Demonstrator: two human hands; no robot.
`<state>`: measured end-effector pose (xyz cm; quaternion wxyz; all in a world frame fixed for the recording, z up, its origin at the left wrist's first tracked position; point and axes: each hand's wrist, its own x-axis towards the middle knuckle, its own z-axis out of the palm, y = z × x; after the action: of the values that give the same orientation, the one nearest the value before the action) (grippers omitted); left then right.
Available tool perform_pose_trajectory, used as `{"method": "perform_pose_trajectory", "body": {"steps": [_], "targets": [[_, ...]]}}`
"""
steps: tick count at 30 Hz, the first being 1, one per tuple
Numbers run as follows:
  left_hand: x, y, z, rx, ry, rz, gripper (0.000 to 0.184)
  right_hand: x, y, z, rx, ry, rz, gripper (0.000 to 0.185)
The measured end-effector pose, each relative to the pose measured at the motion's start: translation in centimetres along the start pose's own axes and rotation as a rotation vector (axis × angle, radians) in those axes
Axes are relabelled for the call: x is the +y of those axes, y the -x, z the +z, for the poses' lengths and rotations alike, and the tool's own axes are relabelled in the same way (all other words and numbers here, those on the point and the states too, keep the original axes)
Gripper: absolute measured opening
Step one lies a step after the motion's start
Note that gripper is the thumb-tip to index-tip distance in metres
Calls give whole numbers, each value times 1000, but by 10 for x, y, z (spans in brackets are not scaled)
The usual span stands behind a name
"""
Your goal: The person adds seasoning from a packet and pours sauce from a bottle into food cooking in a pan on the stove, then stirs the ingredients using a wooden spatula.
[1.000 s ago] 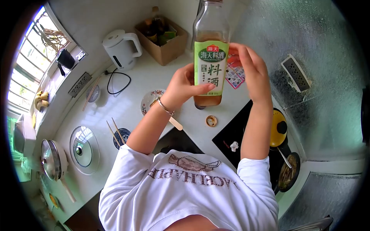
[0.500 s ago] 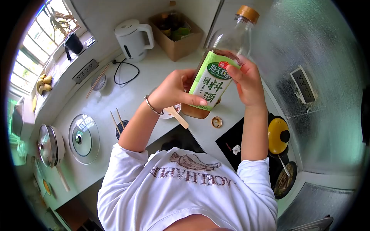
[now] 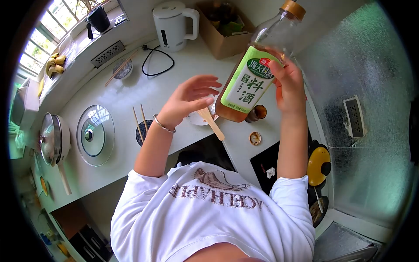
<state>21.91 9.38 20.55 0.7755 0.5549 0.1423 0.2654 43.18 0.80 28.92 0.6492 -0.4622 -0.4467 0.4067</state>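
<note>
A tall clear bottle of cooking wine (image 3: 251, 85) with a green and white label and an orange cap (image 3: 293, 8) is gripped by my right hand (image 3: 289, 83). The bottle leans, its cap end up and to the right, with brown liquid inside. My left hand (image 3: 194, 96) is off the bottle, just left of its lower part, fingers apart and nothing in them. Under the bottle's base stands a dark brown jar (image 3: 256, 113), and near it lies a round lid (image 3: 255, 138). A wooden spatula (image 3: 212, 124) rests across a white plate (image 3: 197, 118), partly covered by my left hand.
A white kettle (image 3: 174, 26) and a cardboard box (image 3: 231, 41) stand at the back. Bowls with chopsticks, a glass lid (image 3: 95, 135) and a lidded pan (image 3: 54, 137) are on the left. A yellow-lidded pot (image 3: 317, 166) sits on the right by the frosted glass (image 3: 371, 65).
My left hand has let go of the bottle and opened to its left. The bottle stays in my right hand, slightly higher and further right. The view has shifted.
</note>
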Motion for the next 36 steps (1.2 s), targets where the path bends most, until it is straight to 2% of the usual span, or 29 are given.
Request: {"method": "perform_pose_trajectory", "body": {"steps": [1, 2, 4, 5, 7, 8, 10, 12, 14, 15, 17, 18, 21, 24, 28, 31, 33, 34, 36], "targets": [[-4, 5, -5, 9, 13, 32, 50, -1, -1, 1, 19, 11, -8, 34], [-6, 10, -7, 11, 16, 30, 50, -1, -2, 1, 19, 11, -4, 34], [-10, 19, -11, 176, 77, 30, 33, 0, -5, -1, 26, 68, -2, 33], [-16, 25, -19, 180, 82, 29, 33, 4, -9, -3, 23, 70, 3, 33], [-34, 39, -36, 184, -81, -2, 17, 24, -16, -10, 82, 345, -17, 37], [-42, 46, -37, 195, -72, -6, 17, 35, -20, -16, 73, 347, -6, 37], [-52, 62, -38, 198, -37, -76, 13, 66, -29, -34, 136, 890, 88, 43], [-61, 77, -40, 212, -25, -106, 11, 108, -38, -58, 141, 979, 42, 45], [-70, 90, -44, 214, -96, -126, 16, 136, -43, -74, 246, 1116, 110, 45], [-69, 94, -42, 230, -73, -148, 21, 146, -43, -80, 240, 1120, 113, 45], [-69, 102, -41, 233, -71, -155, 21, 162, -48, -93, 335, 1018, 306, 44], [-69, 106, -41, 234, -75, -164, 21, 175, -50, -106, 323, 1020, 308, 44], [-74, 115, -40, 184, -107, -193, 23, 205, -53, -138, 484, 801, 369, 33], [-82, 120, -35, 120, -118, -250, 25, 227, -52, -162, 466, 707, 317, 28], [-88, 119, -26, 55, -145, -290, 28, 225, -48, -170, 357, 659, 374, 26], [-90, 113, -19, 42, -119, -294, 27, 213, -40, -160, 286, 483, 314, 35], [-91, 108, -16, 16, -110, -343, 30, 200, -36, -151, 301, 618, 418, 49], [-93, 105, -14, -2, -109, -351, 30, 202, -32, -157, 321, 618, 424, 49], [-95, 99, -12, -21, -134, -287, 31, 203, -25, -170, 281, 761, 358, 71]]}}
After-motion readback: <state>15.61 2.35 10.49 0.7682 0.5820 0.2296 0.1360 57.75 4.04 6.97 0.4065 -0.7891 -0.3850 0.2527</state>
